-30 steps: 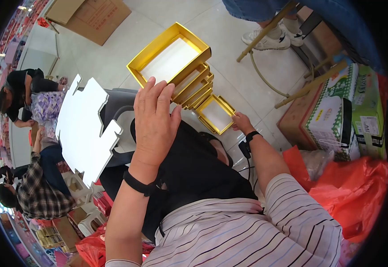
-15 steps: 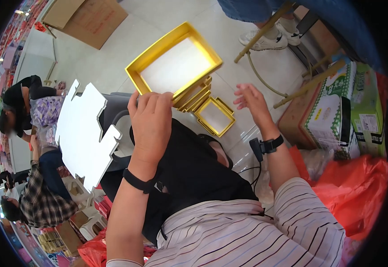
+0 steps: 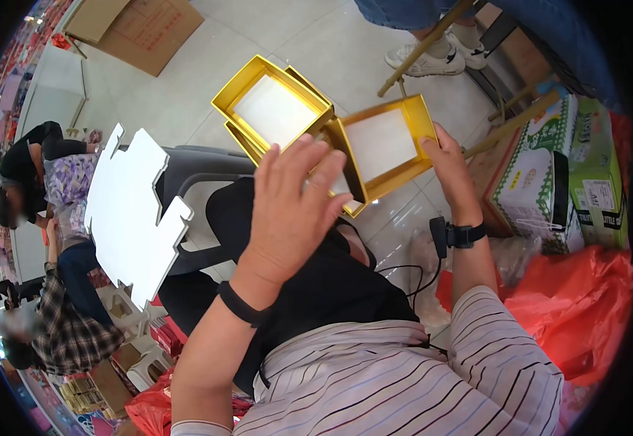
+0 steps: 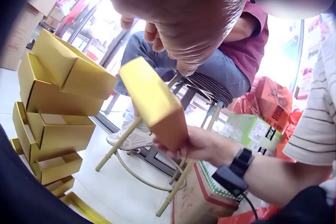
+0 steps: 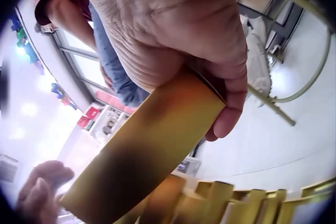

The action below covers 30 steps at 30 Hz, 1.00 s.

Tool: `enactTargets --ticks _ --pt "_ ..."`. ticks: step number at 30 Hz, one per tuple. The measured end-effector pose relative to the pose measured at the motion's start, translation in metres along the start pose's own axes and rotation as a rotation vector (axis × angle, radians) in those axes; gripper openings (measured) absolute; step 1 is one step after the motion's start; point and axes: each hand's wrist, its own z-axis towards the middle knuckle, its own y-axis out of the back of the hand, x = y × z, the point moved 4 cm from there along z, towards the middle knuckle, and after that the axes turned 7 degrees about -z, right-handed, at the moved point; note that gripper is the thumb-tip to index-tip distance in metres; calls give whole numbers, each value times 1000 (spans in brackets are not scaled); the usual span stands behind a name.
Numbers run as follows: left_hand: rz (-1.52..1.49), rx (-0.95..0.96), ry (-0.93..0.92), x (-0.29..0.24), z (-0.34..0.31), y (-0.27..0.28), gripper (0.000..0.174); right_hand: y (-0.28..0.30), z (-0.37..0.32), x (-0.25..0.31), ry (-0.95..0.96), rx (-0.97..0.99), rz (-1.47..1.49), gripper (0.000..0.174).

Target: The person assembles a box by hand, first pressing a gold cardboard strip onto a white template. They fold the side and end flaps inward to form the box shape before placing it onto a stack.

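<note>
In the head view, my right hand [image 3: 454,171] grips the right-hand wall of a shallow gold box [image 3: 403,171] with a white inside bottom. The same box [image 4: 152,103] shows its plain gold sides in the left wrist view. My left hand [image 3: 291,207] hovers palm down with fingers extended, overlapping the near end of that box and the stack beside it. Several more open gold boxes are piled in a staggered stack, the top box [image 3: 273,109] tilted over the ones below. In the left wrist view the stack [image 4: 58,124] stands left of the held box.
A white notched cardboard sheet [image 3: 138,211] lies left of my lap, beside a grey chair [image 3: 200,163]. At right are printed cartons [image 3: 534,182] and red plastic bags [image 3: 570,312]. A seated person's white shoes [image 3: 425,59] and a bamboo-like chair leg [image 3: 422,47] are ahead.
My right hand left the low end of the stack and now holds a gold box right of it. My left hand came off the top box and shifted right. A different top box shows.
</note>
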Motion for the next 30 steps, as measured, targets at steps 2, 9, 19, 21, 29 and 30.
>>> enactTargets --ticks 2,9,19,21,29,30 --pt "41 -20 63 19 -1 4 67 5 10 -53 -40 -23 -53 43" --pt "189 135 212 57 -19 -18 70 -54 21 -166 -78 60 -384 41" --pt "205 116 247 65 -19 -22 64 -123 34 -213 -64 67 -506 37" --pt "192 109 243 66 -18 -24 63 -130 36 -212 -58 72 -519 35" --pt "250 50 167 77 -16 -28 36 -122 38 -204 -3 -36 -712 55" --pt "262 31 153 77 -15 -27 31 -115 41 -201 9 -53 -679 56"
